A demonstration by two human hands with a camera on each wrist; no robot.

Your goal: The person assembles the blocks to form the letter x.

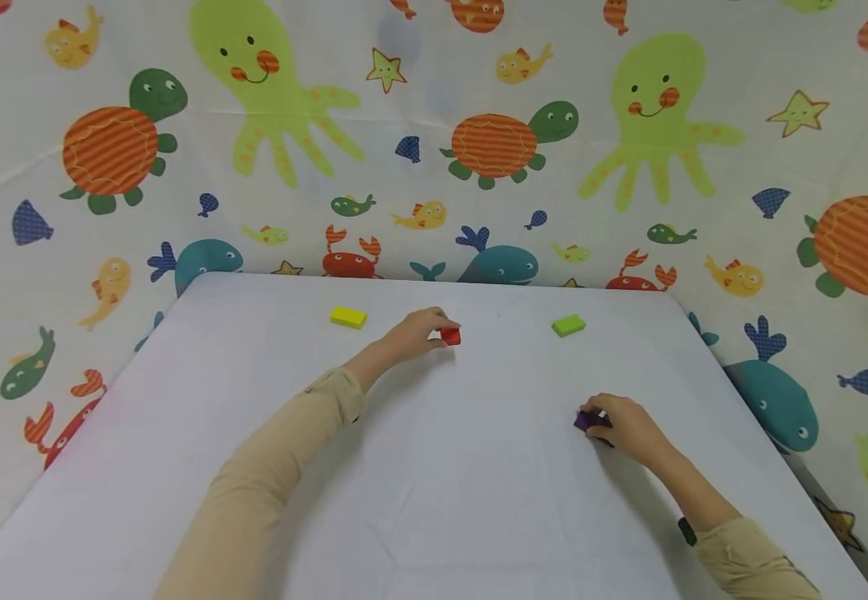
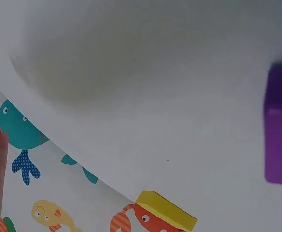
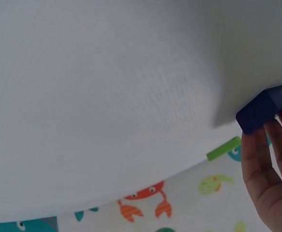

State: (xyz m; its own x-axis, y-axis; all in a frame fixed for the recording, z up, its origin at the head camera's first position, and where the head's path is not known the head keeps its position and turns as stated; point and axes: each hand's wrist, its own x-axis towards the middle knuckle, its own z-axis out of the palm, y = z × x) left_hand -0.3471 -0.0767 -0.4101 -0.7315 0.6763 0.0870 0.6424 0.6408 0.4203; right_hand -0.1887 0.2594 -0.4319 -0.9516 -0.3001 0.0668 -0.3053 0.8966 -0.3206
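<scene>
My left hand pinches a small red block between thumb and fingers, over the far middle part of the table. Only a sliver of that block shows at the left edge of the left wrist view. A purple block looms large at the right edge of that same view; in the head view no such block shows near the left hand. Farther right and nearer the front, my right hand grips a dark blue block, its fingers along one side. Part of this block is hidden behind the fingers.
On the white table, a yellow block lies at the far left of the left hand. A green block lies beyond the right hand. Behind the table's far edge hangs a curtain printed with sea animals.
</scene>
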